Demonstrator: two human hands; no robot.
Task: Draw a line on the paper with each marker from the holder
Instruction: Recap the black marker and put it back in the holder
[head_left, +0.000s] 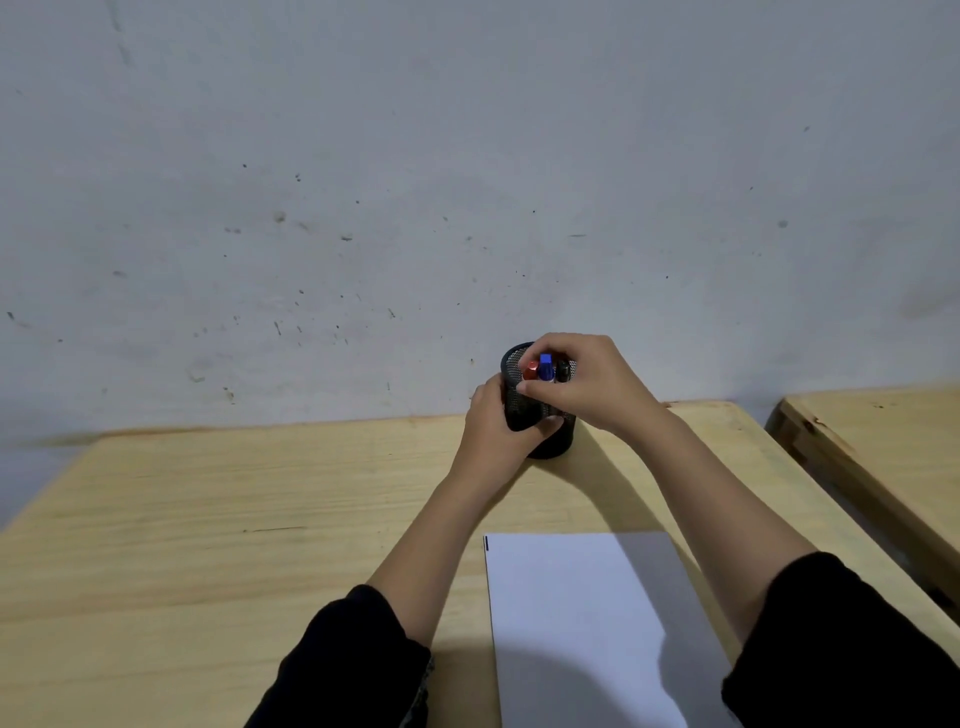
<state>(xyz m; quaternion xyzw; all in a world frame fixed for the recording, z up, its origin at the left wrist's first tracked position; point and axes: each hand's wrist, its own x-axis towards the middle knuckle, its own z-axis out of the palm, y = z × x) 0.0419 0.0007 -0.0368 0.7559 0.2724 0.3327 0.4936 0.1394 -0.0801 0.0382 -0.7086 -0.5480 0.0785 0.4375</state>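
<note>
A black mesh holder (517, 387) stands at the far edge of the wooden table (234, 519), near the wall. Three markers stick out of it: a red one (531, 371), a blue one (545, 366) and a black one (562, 371). My left hand (493, 436) is wrapped around the holder's side. My right hand (587, 384) reaches over the rim, fingers curled at the marker tops, pinching the blue marker. A white sheet of paper (571, 613) lies near me on the table, with a short dark line (486, 543) at its top left corner.
A stained grey wall (467, 182) rises right behind the table. A second wooden table (883, 441) stands to the right across a narrow gap. My arms cast shadows over the right and lower part of the paper.
</note>
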